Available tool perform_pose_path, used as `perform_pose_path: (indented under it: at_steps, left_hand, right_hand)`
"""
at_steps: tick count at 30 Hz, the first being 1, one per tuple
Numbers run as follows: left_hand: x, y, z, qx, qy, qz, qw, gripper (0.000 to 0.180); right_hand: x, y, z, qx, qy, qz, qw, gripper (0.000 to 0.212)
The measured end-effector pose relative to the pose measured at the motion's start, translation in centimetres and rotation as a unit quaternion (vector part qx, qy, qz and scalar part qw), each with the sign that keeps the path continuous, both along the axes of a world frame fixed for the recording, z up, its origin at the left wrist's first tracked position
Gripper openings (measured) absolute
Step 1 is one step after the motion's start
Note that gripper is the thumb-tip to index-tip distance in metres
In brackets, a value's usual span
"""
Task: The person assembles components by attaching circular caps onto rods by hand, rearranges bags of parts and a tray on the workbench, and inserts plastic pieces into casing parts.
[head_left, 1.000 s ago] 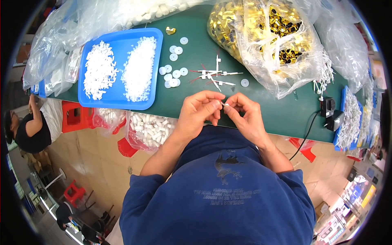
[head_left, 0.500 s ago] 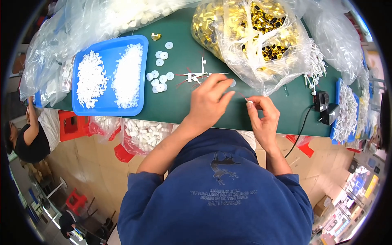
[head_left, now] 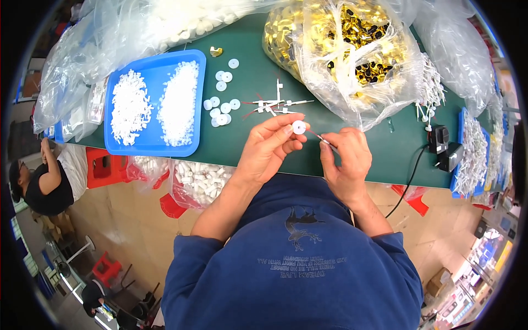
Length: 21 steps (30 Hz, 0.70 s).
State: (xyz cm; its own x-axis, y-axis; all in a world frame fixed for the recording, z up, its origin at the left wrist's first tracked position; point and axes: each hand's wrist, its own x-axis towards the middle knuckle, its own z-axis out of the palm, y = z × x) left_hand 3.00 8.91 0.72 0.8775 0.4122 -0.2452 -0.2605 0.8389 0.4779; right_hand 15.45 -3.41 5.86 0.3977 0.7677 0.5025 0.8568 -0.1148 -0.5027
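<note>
Between the thumb and fingers of my left hand is a small white disc with a hole at its centre. My right hand pinches a thin white piece with a red wire; the wire's end reaches to the disc. Both hands are close together above the table's front edge. Just beyond my left fingertips lies a loose pile of white wired parts with red leads. To the left of that pile, several translucent round discs are scattered on the green table.
A blue tray at the left bears two heaps of small white pieces. A clear bag of gold and black parts fills the back right. Black power adapters and a blue tray of white parts stand at the right.
My left hand has drawn back from the table and turned, now gripping a disc that lay beside its fingers. My right hand has brought the wired piece up to that disc.
</note>
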Motion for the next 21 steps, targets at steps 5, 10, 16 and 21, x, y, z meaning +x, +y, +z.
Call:
perform_pose_path:
  at_steps: [5, 10, 16, 21]
  left_hand:
    - [-0.51, 0.09, -0.30, 0.010, -0.001, 0.009, 1.000, 0.028]
    - [-0.58, 0.00, -0.34, 0.029, 0.009, 0.006, 1.000, 0.028]
    - [-0.74, -0.26, -0.67, 0.178, 0.046, 0.015, 0.983, 0.026]
    - [-0.90, -0.34, -0.77, 0.211, 0.050, 0.022, 0.976, 0.024]
  right_hand:
    - [-0.25, 0.47, 0.24, -0.019, -0.027, 0.028, 0.999, 0.022]
    - [-0.40, 0.46, -0.01, -0.030, -0.041, 0.022, 0.998, 0.021]
    - [-0.49, 0.27, 0.05, -0.053, -0.060, 0.016, 0.997, 0.018]
    - [-0.54, 0.02, 0.09, -0.068, -0.058, 0.016, 0.996, 0.017]
